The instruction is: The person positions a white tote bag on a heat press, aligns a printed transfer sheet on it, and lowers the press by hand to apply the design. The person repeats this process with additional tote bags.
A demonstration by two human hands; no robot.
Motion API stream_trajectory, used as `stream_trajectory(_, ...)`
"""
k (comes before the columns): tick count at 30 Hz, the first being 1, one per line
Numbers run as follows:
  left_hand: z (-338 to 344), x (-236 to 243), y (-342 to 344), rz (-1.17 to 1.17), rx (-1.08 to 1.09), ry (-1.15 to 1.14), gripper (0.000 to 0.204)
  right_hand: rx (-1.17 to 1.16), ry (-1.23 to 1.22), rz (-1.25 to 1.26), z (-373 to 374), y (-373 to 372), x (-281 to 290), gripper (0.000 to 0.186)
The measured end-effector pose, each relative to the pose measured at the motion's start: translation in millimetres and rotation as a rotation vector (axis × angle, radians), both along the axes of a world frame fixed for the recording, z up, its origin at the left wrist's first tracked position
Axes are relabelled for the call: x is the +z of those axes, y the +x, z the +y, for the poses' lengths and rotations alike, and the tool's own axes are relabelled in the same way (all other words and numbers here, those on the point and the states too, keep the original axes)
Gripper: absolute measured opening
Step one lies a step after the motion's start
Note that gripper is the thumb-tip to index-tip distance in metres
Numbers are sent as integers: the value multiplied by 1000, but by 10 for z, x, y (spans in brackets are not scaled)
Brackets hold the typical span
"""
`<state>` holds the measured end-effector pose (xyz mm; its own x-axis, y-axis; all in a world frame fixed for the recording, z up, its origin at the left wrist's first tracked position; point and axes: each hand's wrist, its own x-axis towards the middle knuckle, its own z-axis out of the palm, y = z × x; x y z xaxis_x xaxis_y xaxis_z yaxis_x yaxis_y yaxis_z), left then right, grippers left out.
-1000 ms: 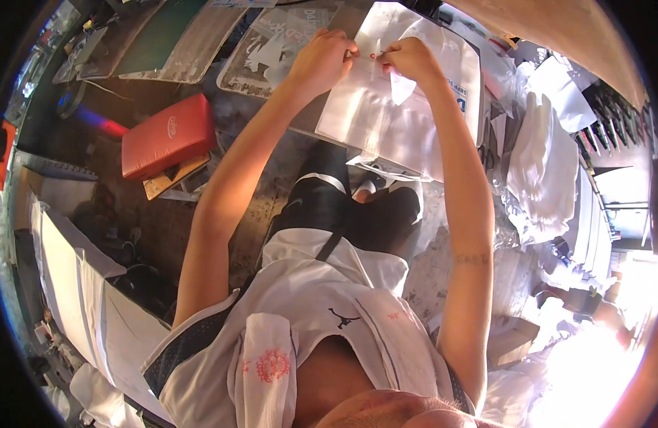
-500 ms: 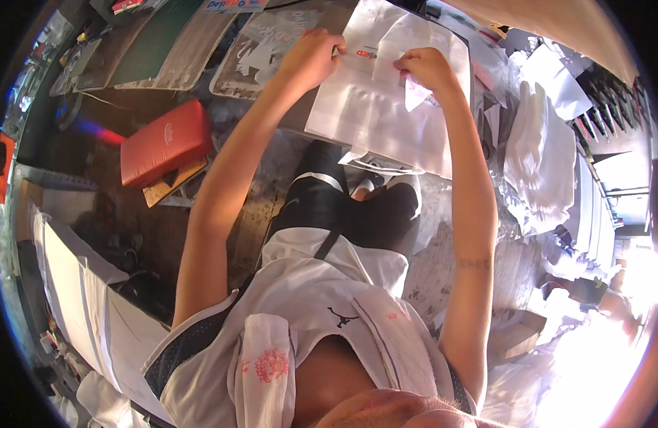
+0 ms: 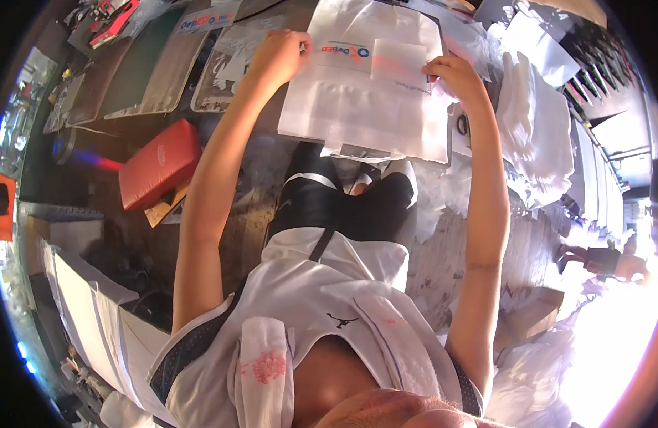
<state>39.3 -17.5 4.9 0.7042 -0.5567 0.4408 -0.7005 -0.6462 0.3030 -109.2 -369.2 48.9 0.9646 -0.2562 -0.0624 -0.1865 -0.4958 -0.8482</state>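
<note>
A flat white bag (image 3: 368, 114) with red and blue print lies ahead of me, its handle edge toward my legs. On the right part of its face rests a small translucent rectangular sheet (image 3: 389, 63). My left hand (image 3: 279, 55) is closed at the bag's upper left edge, its fingers curled; what they hold is hidden. By the opposite edge my right hand (image 3: 459, 80) pinches a thin whitish piece of film (image 3: 444, 93), just beside the translucent sheet. Whether the film and the sheet are joined I cannot tell.
Printing-screen-like framed panels (image 3: 154, 64) stand at the back left. A red padded box (image 3: 160, 164) sits left of my left forearm. Stacked white bags (image 3: 523, 128) lie to the right, with black scissors handles (image 3: 463, 124) nearby. Another person's hand (image 3: 632, 267) shows at far right.
My hands have moved apart, the left one leftward and the right one rightward. The translucent sheet now lies flatter on the bag, and the bag's print is uncovered.
</note>
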Motion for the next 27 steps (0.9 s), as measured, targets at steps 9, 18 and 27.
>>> stream_trajectory(9, -46, 73, 40, -51, -52, 52, 10, -157, 189, -32, -738, -649, -51, 10)
stream_trajectory(18, -104, 51, 44, -26, -1, 33, 12, -285, 253, -56, -1366, -1470, -242, 14)
stream_trajectory(27, -184, 215, -302, -110, 107, 183, 14, -450, 223, -88, -1530, -2341, -629, 14)
